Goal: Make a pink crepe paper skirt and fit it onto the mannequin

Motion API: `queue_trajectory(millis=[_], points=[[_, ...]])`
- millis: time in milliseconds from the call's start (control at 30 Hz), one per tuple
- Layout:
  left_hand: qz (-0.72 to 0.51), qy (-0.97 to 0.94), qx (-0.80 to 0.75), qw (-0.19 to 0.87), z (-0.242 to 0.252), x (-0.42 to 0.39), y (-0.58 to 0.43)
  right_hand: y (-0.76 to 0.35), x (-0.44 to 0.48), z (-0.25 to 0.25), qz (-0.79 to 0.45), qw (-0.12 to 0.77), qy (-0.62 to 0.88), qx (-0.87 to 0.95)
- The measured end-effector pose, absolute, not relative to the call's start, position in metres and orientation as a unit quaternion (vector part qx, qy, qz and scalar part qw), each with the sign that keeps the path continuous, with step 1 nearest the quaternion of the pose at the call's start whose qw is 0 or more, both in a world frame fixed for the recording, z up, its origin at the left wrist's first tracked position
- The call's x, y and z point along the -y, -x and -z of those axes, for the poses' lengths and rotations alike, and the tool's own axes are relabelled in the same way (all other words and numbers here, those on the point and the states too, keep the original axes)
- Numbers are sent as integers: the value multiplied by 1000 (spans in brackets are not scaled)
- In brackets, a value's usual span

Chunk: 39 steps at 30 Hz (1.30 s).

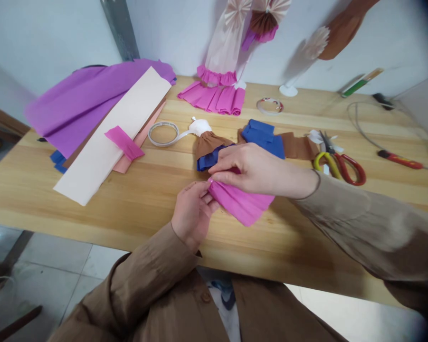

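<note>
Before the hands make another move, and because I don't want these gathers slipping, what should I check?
1. Left hand pinching the gathered end of the pink paper: ok.
2. Right hand at that same end: ok.
3. Gathers secured without the hands: cannot tell; the grip hides part of the end.
4. Scissors laid down: ok, on the table beyond the right sleeve.
5. Tape roll free of the small dress: not ok; its loose strip runs up to the white bodice.

It's bright, with a soft shadow on the wooden table (306,237) at four o'clock and blackness at two.
</note>
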<state>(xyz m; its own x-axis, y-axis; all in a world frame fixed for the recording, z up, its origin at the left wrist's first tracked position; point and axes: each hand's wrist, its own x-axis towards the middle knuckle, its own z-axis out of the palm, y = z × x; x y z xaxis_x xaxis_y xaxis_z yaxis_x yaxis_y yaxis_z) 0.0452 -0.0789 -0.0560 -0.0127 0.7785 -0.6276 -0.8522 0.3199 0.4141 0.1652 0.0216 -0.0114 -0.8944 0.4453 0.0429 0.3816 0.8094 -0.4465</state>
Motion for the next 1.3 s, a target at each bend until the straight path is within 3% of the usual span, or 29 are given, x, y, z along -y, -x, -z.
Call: queue_trajectory(millis=[200,367,467,567,700,833,967,1133,1300], points=[[-569,65,-434,695,50,77,-45,-181,-14,-9,-236,175,286,912],[-563,71,-434,700,49,77,-43,-227,11,-15,-385,236,441,776],[-562,80,-428,703,50,77,-42,-254,33,-2,-497,198,474,699],[-558,83,-427,707,50,77,-42,-265,56,19,-611,139,383,679],[-551,102,-429,709,47,76,-41,-261,72,37,-612,103,351,701],[-542,123,-427,713,45,75,-40,-260,78,39,-624,124,305,709],[-539,126,-428,714,44,74,-41,-250,92,34,-571,114,303,754],[-548,111,-407,722,43,75,-42,-225,106,42,-544,188,328,749],[-541,102,-415,724,44,80,-41,-204,107,51,-622,259,349,651]])
